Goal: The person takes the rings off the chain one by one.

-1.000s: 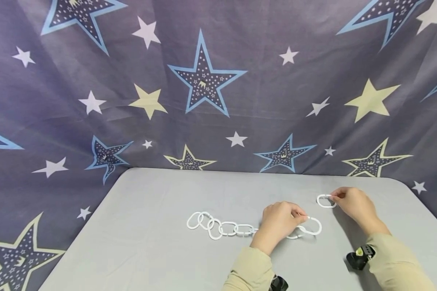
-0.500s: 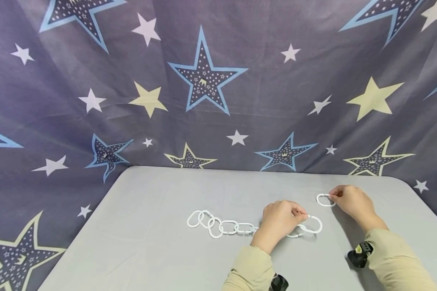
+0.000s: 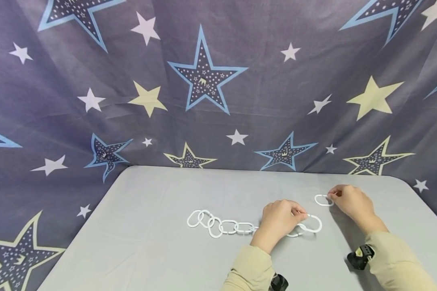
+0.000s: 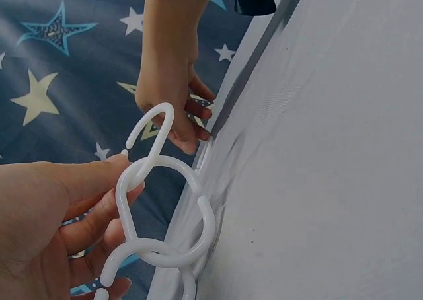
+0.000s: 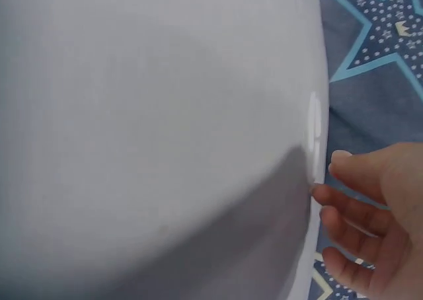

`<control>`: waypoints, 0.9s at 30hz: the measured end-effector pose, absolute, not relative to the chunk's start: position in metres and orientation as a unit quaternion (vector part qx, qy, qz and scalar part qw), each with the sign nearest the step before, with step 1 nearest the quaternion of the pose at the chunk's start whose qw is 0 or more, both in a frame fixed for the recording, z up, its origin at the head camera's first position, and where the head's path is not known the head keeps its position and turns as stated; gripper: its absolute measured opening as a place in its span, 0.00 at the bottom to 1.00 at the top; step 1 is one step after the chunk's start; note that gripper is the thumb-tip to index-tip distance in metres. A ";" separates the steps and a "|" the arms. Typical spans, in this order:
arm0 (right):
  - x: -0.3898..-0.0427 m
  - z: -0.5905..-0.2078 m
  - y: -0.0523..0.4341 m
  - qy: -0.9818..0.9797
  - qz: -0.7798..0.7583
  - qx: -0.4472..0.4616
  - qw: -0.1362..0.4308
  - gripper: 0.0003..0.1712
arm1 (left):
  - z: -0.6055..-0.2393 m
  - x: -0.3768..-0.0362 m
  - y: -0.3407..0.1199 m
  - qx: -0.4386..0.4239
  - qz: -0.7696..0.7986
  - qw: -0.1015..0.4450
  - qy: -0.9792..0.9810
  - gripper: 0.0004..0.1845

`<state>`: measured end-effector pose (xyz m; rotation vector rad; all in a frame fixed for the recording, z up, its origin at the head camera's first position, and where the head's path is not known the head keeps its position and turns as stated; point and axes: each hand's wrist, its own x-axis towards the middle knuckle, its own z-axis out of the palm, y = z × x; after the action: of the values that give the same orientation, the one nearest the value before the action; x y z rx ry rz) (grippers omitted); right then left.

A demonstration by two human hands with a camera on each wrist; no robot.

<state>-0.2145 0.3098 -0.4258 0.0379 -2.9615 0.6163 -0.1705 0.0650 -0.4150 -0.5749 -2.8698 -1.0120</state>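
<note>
A chain of white plastic C-shaped links lies across the table, partly hidden behind my left hand. That hand pinches the chain's right end link between thumb and fingers. In the left wrist view the raised end link hooks through the one below it, and the small gap in it shows by the thumb tip. Farther right and back, a single loose link lies on the table, with my right hand at its right end. The right wrist view shows that hand's thumb and fingers apart, fingertips right at the link.
The table has a pale grey cloth cover. A dark star-patterned curtain hangs behind its back edge and along the left side. Black wrist cameras sit at both sleeves.
The loose link has shifted slightly left, and the right hand's fingertips have moved a little left with it. The left hand and the chain stay nearly still.
</note>
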 end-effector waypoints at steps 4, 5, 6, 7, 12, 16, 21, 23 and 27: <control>-0.206 -0.421 0.306 -0.974 0.214 0.009 0.068 0.10 | -0.415 -0.170 0.065 -0.186 -0.328 0.022 -0.926 0.03; -0.204 -0.420 0.305 -0.973 0.219 0.007 0.068 0.10 | -0.415 -0.170 0.066 -0.186 -0.328 0.022 -0.926 0.03; -0.202 -0.419 0.303 -0.972 0.224 0.004 0.068 0.11 | -0.415 -0.171 0.066 -0.187 -0.328 0.021 -0.926 0.03; -0.199 -0.419 0.302 -0.971 0.229 0.002 0.068 0.12 | -0.415 -0.171 0.066 -0.188 -0.328 0.021 -0.926 0.03; -0.187 -0.419 0.294 -0.966 0.248 0.000 0.079 0.13 | -0.415 -0.173 0.065 -0.193 -0.327 0.025 -0.925 0.03; -0.177 -0.420 0.288 -0.961 0.255 0.008 0.102 0.10 | -0.416 -0.174 0.064 -0.193 -0.331 0.026 -0.923 0.03; -0.167 -0.419 0.282 -0.958 0.263 0.011 0.112 0.10 | -0.416 -0.176 0.063 -0.192 -0.335 0.028 -0.922 0.03; -0.163 -0.417 0.279 -0.957 0.265 0.011 0.114 0.10 | -0.416 -0.177 0.062 -0.191 -0.337 0.028 -0.921 0.04; -0.154 -0.415 0.273 -0.954 0.269 0.015 0.128 0.09 | -0.415 -0.178 0.060 -0.188 -0.349 0.021 -0.918 0.04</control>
<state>-0.1542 0.2734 -0.4153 0.0440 -2.7767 0.7829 -0.1781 0.0596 -0.4154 -0.5818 -2.8460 -1.0817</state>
